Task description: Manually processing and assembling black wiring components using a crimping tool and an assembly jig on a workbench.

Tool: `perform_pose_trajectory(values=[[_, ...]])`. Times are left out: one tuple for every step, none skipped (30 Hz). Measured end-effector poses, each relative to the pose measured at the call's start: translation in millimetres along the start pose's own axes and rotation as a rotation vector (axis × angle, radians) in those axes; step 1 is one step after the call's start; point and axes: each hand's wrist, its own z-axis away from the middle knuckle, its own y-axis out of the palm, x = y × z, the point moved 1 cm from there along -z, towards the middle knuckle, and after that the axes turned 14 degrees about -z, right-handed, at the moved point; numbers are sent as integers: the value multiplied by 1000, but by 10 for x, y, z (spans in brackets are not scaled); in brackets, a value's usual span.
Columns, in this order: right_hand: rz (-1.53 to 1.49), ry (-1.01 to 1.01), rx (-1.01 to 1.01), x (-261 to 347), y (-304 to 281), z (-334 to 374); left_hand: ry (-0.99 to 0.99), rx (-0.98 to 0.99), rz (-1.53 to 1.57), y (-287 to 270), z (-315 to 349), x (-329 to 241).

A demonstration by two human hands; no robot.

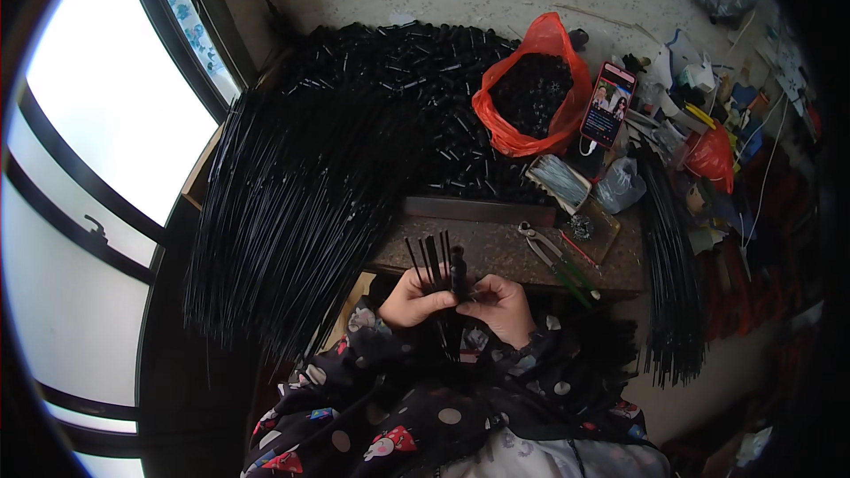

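My left hand [413,297] is closed around several thin black rods [428,255] that fan upward from the fingers. Beside the rods a stubby black ribbed piece [458,271] stands upright between my two hands. My right hand [503,308] pinches at the lower end of this piece, thumb and fingertips together. Whatever small part lies between those fingertips is too small to make out. Both hands are just in front of the table's near edge, close to my body.
A big sheaf of long black rods [283,212] overhangs the table's left side; a smaller bundle [668,283] hangs at right. Black pieces [390,62] are heaped behind. Pincers [553,257], a box of wires [560,181], a red bag [489,127] and a phone [607,104] lie rightward.
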Motion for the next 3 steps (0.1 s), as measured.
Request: perform_pose_trajectory(values=[[126, -36, -125, 14, 26, -19, -39, -50, -99, 24, -11, -4], [252, -73, -251, 36, 62, -31, 173, 54, -420, 31, -50, 39], [280, -115, -257, 70, 118, -25, 194, 37, -670, 50, -56, 58]])
